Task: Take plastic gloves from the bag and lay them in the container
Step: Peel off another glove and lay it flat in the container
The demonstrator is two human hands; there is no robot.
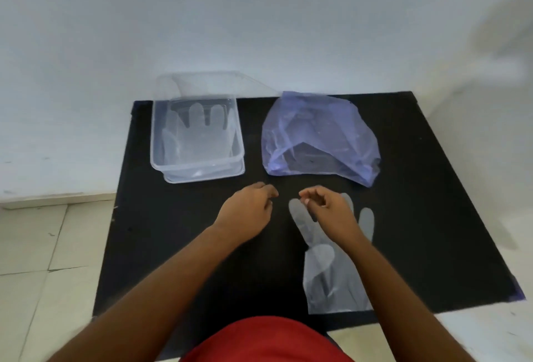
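Farthest out to the left of our left hand [248, 211] sits the clear container [197, 156] on the black table [161, 246], with at least one plastic glove [199, 133] already lying flat inside, fingers pointing away from us. Our left hand hovers over bare table just short of the container's near right corner; its fingers are curled loosely together and it holds nothing we can see.

Close beside it, our right hand [326, 205] hangs with thumb and forefinger nearly closed. Whether they pinch a film edge we cannot tell, since the plastic is so thin. Directly beneath and behind that hand lies a second glove [326, 272], flat on the table, cuff toward us, its fingers partly hidden under the hand. Beyond the right hand, the purple bag [317, 136] lies slumped, and we cannot make out any gloves left in it.

The risks, as we judge them: the light film may cling to our skin or to the table and fold when lifted, so it lands crumpled. A one-corner grip could let it slip. A hasty sweep toward the container could also nudge that light box.
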